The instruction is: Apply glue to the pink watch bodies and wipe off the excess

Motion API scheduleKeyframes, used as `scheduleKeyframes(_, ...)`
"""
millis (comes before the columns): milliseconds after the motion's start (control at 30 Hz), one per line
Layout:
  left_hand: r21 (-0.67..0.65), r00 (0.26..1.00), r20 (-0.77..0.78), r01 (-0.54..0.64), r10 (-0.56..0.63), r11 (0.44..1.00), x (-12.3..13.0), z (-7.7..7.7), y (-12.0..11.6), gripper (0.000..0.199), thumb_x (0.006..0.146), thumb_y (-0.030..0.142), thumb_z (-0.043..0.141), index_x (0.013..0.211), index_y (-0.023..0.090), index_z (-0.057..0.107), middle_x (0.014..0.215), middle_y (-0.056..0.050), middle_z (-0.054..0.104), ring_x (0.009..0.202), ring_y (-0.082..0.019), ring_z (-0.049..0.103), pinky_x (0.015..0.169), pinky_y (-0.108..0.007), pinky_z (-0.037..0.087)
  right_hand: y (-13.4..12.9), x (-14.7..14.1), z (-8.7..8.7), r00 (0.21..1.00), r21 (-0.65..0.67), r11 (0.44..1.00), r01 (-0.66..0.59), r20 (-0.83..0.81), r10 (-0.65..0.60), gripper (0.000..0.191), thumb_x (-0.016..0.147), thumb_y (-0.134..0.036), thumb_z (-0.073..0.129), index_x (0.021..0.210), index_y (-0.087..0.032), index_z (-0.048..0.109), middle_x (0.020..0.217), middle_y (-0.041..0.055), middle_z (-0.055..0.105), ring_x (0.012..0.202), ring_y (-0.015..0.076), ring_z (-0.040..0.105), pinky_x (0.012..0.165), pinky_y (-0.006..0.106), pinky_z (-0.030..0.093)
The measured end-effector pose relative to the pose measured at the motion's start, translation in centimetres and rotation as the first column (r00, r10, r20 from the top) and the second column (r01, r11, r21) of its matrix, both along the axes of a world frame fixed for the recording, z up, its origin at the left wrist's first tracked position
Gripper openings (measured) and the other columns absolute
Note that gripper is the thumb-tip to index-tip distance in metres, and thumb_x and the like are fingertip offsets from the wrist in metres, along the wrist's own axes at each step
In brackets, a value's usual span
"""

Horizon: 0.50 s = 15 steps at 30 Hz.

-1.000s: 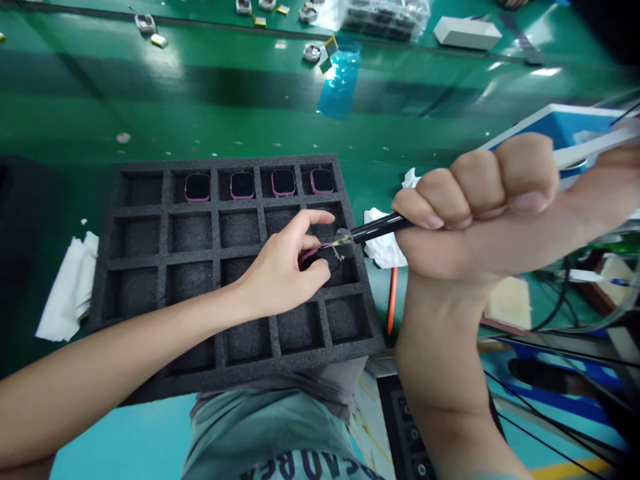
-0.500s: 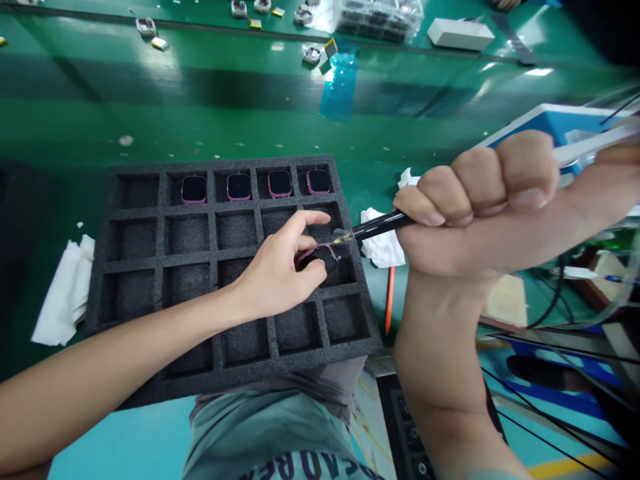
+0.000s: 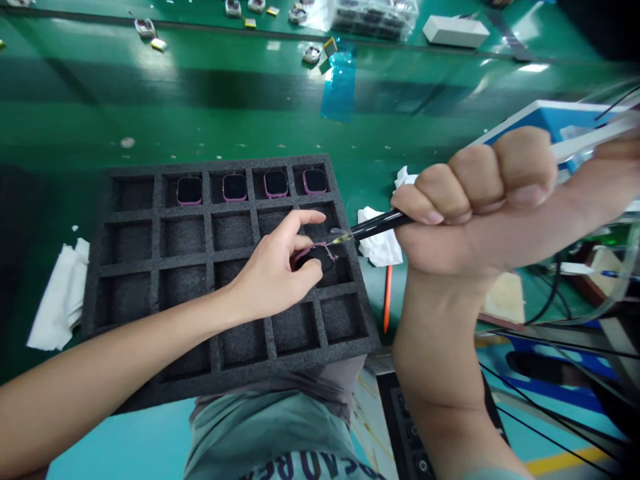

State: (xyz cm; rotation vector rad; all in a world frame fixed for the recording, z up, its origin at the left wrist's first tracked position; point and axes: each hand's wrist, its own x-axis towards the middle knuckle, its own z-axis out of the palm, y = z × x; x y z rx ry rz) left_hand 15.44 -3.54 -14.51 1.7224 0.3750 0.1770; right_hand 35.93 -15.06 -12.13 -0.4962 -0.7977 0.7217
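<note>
My left hand (image 3: 280, 270) is closed on a purple-edged smartwatch case (image 3: 324, 253), thumb and fingers gripping its sides above the tray. Its index finger stretches out past the case. In a fist, my right hand (image 3: 480, 200) holds a black dispensing syringe (image 3: 375, 225) with a clear and yellow needle tip. That tip is at the far edge of the case; whether it touches cannot be made out. Under both lies a dark foam tray (image 3: 210, 260) with square pockets. Several purple smartwatches (image 3: 235, 187) with black screens sit in its far row.
White tissues (image 3: 381, 243) and an orange stick (image 3: 387, 300) lie right of the tray, another folded tissue (image 3: 60, 293) left. Blue film (image 3: 340, 87), small watch parts (image 3: 311, 53), a clear box (image 3: 375, 17) and a white block (image 3: 456, 31) lie along the far bench. Cables hang at right.
The whole view has shifted slightly. Both hands keep their grips, and the needle tip stays at the edge of the smartwatch case.
</note>
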Motion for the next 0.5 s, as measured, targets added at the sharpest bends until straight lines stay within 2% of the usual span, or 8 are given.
scheduleKeyframes(100,-0.033,1.000,-0.007,-0.007,0.007,0.999,0.1,0.2,0.1,0.052,0.085,0.014,0.060,0.136,0.019,0.048,0.077,0.001,0.069,0.066,-0.014,0.055,0.063,-0.030,0.035,-0.2,0.7,-0.2,0.999,-0.010,1.000,0.012,-0.033,-0.013,0.084,0.080,-0.095,0.042,0.050,-0.020,0.022,0.057,-0.0049,0.001,0.043,0.0072,0.008,0.038,0.025,0.024)
scheduleKeyframes(200,-0.139,1.000,-0.011,-0.015,0.014,0.990,0.3,0.5,0.2,0.052,0.084,0.016,0.062,0.134,0.018,0.048,0.078,0.000,0.069,0.065,-0.015,0.057,0.061,-0.030,0.036,-0.3,2.1,-0.5,0.998,0.016,0.998,0.059,-0.036,-0.058,0.089,0.072,-0.104,0.033,0.049,-0.019,0.019,0.054,-0.0056,-0.002,0.041,0.0061,0.005,0.035,0.025,0.022)
scheduleKeyframes(333,-0.302,0.999,-0.008,-0.047,0.047,0.952,0.5,0.7,0.3,0.053,0.082,0.020,0.065,0.131,0.017,0.047,0.081,-0.001,0.069,0.067,-0.015,0.061,0.061,-0.029,0.040,-0.3,3.8,-0.5,0.986,0.068,0.984,0.165,-0.030,-0.163,0.093,0.066,-0.109,0.028,0.049,-0.019,0.014,0.051,-0.0065,-0.010,0.038,0.0047,-0.002,0.031,0.024,0.014)
scheduleKeyframes(500,-0.358,0.997,0.013,-0.063,0.072,0.932,0.6,0.8,0.3,0.051,0.083,0.022,0.066,0.130,0.017,0.048,0.081,-0.001,0.070,0.066,-0.015,0.063,0.062,-0.029,0.044,-0.3,4.6,-0.5,0.944,0.063,0.942,0.330,-0.048,-0.327,0.093,0.066,-0.110,0.023,0.052,-0.019,0.011,0.055,-0.0073,-0.014,0.043,0.0037,-0.008,0.032,0.022,0.009)
